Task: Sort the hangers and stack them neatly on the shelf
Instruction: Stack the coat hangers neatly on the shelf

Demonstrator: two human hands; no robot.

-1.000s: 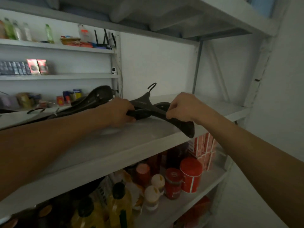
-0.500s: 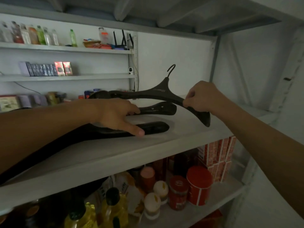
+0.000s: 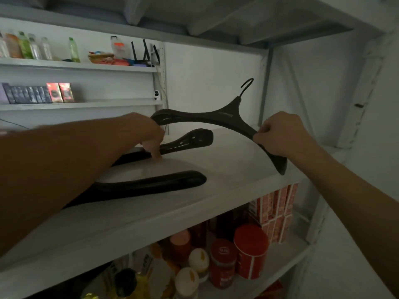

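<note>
Three black hangers are on or over the white shelf point(image 3: 233, 167). My right hand point(image 3: 280, 134) grips the right arm of one hanger point(image 3: 216, 117) and holds it raised above the shelf, hook pointing up and back. A second hanger point(image 3: 190, 140) lies farther back on the shelf; the fingers of my left hand point(image 3: 146, 130) curl down over it, one fingertip touching the shelf. The raised hanger's left end sits just above that hand. A third hanger point(image 3: 151, 184) lies nearer the front edge, its left part hidden under my left forearm.
Below the shelf stand red cans point(image 3: 250, 251), round-capped bottles point(image 3: 194, 262) and stacked red boxes point(image 3: 274, 212). Side shelves on the left carry bottles point(image 3: 26, 46) and small boxes point(image 3: 32, 93). A grey upright post point(image 3: 265, 83) stands behind the raised hanger.
My left hand lifted off the front hanger and moved back onto the rear one. The right hand kept the raised hanger aloft; the view shifted slightly.
</note>
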